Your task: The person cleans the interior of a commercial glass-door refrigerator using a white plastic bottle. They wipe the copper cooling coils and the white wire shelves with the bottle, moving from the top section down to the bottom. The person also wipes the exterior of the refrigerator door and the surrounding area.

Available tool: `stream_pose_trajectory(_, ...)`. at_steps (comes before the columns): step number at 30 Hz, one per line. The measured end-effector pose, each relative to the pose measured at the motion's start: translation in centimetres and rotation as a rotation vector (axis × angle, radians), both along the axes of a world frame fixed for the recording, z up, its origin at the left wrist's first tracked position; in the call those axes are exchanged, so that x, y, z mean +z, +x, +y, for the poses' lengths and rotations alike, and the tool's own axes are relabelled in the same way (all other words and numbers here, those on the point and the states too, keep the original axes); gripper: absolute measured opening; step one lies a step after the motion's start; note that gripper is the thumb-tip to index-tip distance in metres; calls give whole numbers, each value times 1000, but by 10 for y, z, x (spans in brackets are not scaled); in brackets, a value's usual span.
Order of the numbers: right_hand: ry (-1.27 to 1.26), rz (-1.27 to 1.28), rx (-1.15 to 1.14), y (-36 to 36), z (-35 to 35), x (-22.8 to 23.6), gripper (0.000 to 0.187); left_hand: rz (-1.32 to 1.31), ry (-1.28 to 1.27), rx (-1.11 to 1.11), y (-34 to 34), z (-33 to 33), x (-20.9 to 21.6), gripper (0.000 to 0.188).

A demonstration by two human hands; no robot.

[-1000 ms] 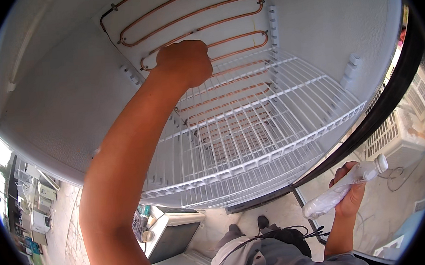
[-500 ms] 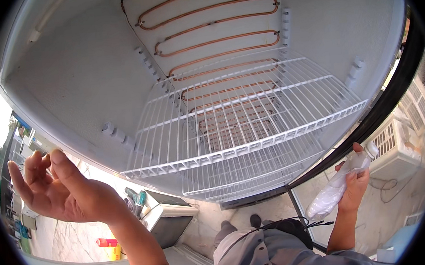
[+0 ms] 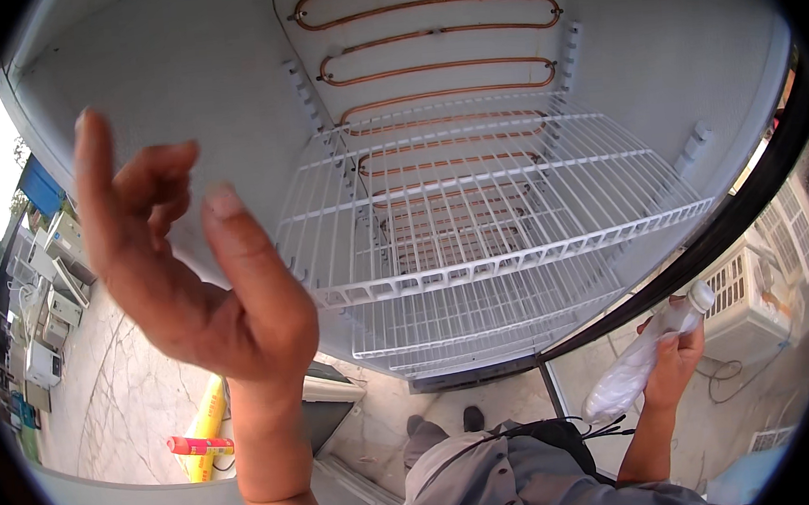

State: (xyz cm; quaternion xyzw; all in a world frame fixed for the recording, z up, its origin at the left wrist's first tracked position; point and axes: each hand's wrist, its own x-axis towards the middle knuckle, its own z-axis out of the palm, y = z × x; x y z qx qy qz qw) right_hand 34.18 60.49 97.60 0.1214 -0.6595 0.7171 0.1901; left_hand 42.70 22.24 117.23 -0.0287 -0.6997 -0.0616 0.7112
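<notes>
My left hand (image 3: 199,267) is raised at the left of the open fridge cabinet (image 3: 167,81), its fingers apart and nothing in it. In my right hand (image 3: 673,370), low on the right, a pale, translucent plastic bottle (image 3: 622,378) with a white cap is gripped, its cap end tilted up. What fills the bottle cannot be made out. White wire shelves (image 3: 484,177) stand inside the cabinet between us, one above another. Behind them, bent copper tubing (image 3: 427,40) loops across the back wall.
White outdoor air-conditioner units (image 3: 750,294) stand at the right, past the cabinet's dark edge. On the marble-patterned floor at the left lie a yellow tube-like thing (image 3: 208,421) and a red one (image 3: 193,446). Old appliances (image 3: 42,362) line the far left.
My left hand has come up and inward, larger in view, with its index finger more upright. The bottle stays in my right hand. The whole view has shifted slightly.
</notes>
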Motion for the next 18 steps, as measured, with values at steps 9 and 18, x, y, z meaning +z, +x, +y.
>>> stream_pose_trajectory(9,-80,20,-70,6,4,-10,78,-1506,164,621,-192,-66,29,86)
stream_pose_trajectory(18,-75,-97,-175,10,50,-41,68,-1554,253,590,-218,-133,-4,97)
